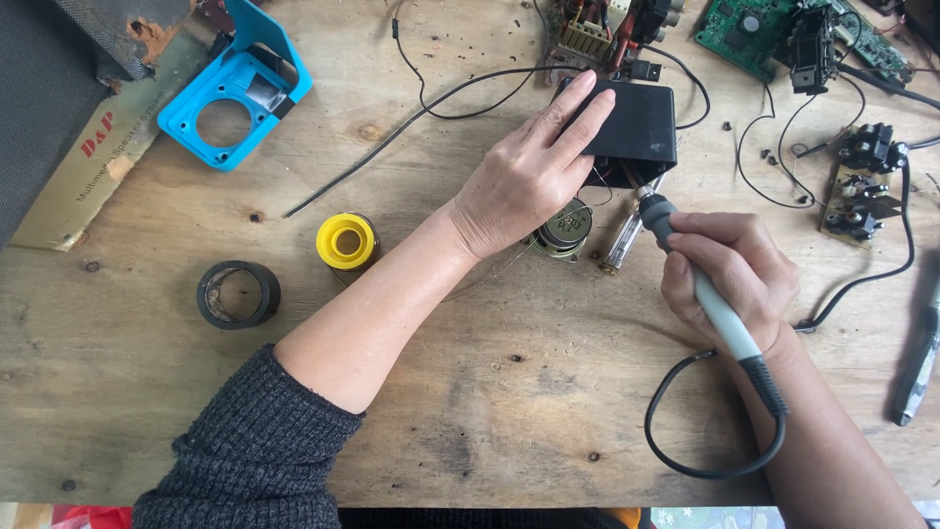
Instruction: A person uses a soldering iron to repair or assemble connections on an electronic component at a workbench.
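My left hand point(529, 171) lies flat on a black plastic box point(641, 122), fingers stretched over its top left corner, pressing it on the wooden table point(470, 392). A small round speaker point(566, 228) sits just below that hand, joined to the box by thin wires. My right hand point(729, 274) grips a soldering iron point(697, 284) with a grey handle like a pen. Its metal tip points up toward the open lower side of the box. The iron's black cord point(685, 446) loops below my wrist.
A yellow solder spool point(347, 241) and a black tape roll point(238, 293) lie left of my forearm. A blue plastic frame point(235, 93) is at the back left. Green circuit boards point(759, 34) and small black parts point(862, 181) with wires are at the back right.
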